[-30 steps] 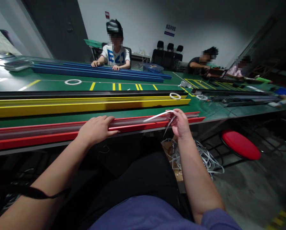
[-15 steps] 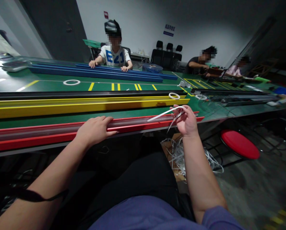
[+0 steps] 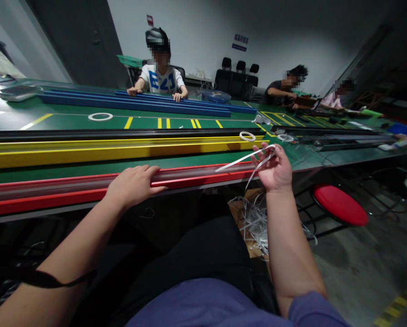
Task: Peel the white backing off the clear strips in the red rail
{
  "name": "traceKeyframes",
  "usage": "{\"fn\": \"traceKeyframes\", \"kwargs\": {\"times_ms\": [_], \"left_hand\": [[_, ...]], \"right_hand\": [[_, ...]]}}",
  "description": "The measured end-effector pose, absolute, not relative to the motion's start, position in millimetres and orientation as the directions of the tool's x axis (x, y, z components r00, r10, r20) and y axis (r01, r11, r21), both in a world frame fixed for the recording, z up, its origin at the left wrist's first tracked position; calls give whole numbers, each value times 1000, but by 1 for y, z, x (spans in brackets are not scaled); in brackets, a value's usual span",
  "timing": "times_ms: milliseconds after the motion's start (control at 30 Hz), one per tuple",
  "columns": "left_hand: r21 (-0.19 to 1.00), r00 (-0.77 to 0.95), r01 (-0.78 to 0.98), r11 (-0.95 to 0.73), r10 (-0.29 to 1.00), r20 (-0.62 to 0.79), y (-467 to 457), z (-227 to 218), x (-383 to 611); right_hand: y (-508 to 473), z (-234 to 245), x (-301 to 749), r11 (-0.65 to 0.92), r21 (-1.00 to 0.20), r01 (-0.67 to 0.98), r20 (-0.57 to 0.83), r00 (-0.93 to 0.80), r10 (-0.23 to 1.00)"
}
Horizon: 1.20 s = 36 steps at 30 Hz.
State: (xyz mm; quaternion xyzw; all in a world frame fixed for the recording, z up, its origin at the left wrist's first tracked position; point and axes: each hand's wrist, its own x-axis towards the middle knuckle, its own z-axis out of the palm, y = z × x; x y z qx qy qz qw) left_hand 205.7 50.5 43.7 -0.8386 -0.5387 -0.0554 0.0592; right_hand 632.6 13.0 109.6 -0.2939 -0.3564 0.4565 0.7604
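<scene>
A long red channel lies along the near edge of the green table. My left hand rests on top of it, fingers curled over its far rim. My right hand is raised past the channel's right end, fingers pinched on a thin white strip that runs from the hand down-left to the channel. A loose end of the strip hangs below the hand.
Yellow and black channels lie behind the red one, blue channels farther back. White tape rolls lie on the table. Three people sit at the far side. A heap of white strips and a red stool are on the floor.
My right hand has moved right and slightly up with the white strip, peeling more of it away from the red channel. My left hand has stayed in place.
</scene>
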Motion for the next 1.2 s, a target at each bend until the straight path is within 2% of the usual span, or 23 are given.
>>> {"fn": "traceKeyframes", "kwargs": {"times_ms": [500, 800, 933, 1067, 1133, 1200], "left_hand": [[-51, 430, 902, -429, 885, 179, 51, 41, 204], [-67, 434, 901, -429, 883, 177, 50, 43, 205], [-78, 434, 901, -427, 881, 188, 49, 44, 205], [-73, 435, 900, -429, 878, 200, 50, 42, 205], [-74, 439, 898, -434, 874, 209, 50, 41, 205], [-76, 441, 897, -435, 871, 215, 50, 41, 204]], "right_hand": [[7, 130, 663, 478, -754, -450, 259, 464, 847], [-4, 129, 686, 492, -764, -416, 282, 471, 836], [-12, 129, 696, 464, -805, -371, 309, 405, 861], [-17, 122, 705, 377, -915, -141, 299, 391, 871], [-17, 113, 708, 248, -966, 73, 256, 397, 882], [-17, 101, 710, 90, -960, 264, 191, 388, 901]]}}
